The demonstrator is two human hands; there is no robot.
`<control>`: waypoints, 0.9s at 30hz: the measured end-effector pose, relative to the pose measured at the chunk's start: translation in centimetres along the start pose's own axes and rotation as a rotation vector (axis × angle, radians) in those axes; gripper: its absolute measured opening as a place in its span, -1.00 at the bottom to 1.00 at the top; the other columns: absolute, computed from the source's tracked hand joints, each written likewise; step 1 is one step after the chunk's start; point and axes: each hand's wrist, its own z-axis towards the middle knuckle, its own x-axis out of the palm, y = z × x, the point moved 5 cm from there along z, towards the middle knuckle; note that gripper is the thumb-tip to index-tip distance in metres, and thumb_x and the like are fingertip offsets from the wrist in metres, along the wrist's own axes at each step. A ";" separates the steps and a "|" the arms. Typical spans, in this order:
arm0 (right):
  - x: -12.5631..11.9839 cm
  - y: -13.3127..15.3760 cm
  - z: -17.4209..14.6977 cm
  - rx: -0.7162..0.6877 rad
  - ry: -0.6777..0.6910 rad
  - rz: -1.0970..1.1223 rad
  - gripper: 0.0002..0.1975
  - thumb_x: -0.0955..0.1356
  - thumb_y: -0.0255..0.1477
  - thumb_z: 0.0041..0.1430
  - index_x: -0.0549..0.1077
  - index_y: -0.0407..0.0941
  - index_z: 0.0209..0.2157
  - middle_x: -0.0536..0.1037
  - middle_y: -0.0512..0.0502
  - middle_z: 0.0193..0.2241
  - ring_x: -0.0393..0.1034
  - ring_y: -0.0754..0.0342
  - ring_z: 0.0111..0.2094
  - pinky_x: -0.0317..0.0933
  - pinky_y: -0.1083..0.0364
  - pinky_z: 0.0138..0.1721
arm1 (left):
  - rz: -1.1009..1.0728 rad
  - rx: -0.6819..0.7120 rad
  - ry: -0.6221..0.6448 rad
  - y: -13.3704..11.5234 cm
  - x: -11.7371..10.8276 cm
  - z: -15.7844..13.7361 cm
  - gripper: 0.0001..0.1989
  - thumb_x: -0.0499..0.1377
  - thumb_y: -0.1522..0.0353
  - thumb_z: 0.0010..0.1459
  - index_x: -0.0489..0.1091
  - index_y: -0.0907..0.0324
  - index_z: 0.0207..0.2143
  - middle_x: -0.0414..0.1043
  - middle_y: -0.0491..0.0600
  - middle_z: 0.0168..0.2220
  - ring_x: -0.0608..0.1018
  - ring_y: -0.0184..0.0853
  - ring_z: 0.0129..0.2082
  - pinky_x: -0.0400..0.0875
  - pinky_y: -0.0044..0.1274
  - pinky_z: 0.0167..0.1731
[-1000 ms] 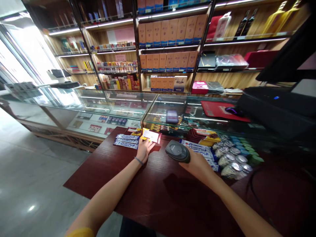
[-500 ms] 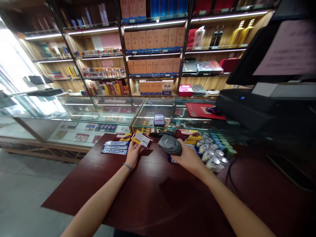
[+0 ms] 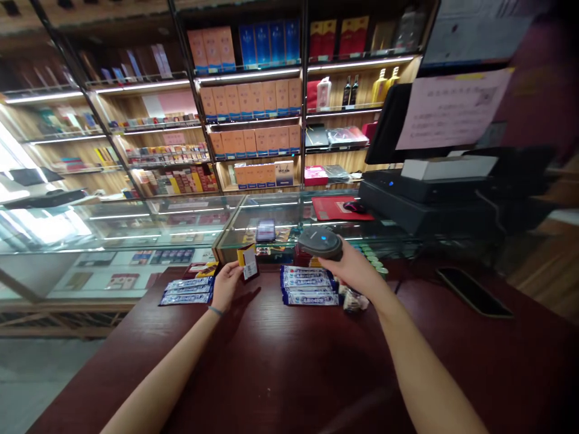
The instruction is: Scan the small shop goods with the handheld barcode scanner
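My left hand (image 3: 227, 284) pinches a flat yellow and dark-red snack packet (image 3: 248, 263) by its left edge. It stands upright just above the table, its white barcode label partly toward me. My right hand (image 3: 355, 270) is wrapped around a dark grey barcode scanner (image 3: 319, 242), whose head points left toward the packet with a gap between. Blue and white snack sticks (image 3: 311, 287) lie below the scanner; more blue sticks (image 3: 187, 290) are left of my left hand, beside another yellow and red packet (image 3: 205, 269). My right hand partly covers small containers (image 3: 355, 300).
Behind the dark red table (image 3: 271, 361) stands a glass display counter (image 3: 194, 226) with a small label-bearing device (image 3: 265, 230) on it. A monitor (image 3: 389, 123), a red mat (image 3: 341, 208) with a mouse, and a phone (image 3: 473, 292) are at right. Stocked shelves (image 3: 253, 120) fill the back.
The view has swung right, bringing the phone fully into sight. My left hand has turned the packet from tilted to nearly upright. The scanner is raised, uncovering the blue sticks below.
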 end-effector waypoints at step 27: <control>-10.7 -3.5 -1.9 0.085 -0.223 0.324 -0.78 0.43 -0.32 0.08 0.28 -0.02 -0.40 0.32 0.18 -0.73 0.18 0.15 -0.77 0.07 0.13 -0.72 | 1.258 0.874 0.594 -4.9 24.9 -2.1 -0.62 0.12 0.50 0.31 0.40 0.09 0.15 0.51 0.07 0.14 0.52 -0.19 0.16 0.44 -0.37 0.14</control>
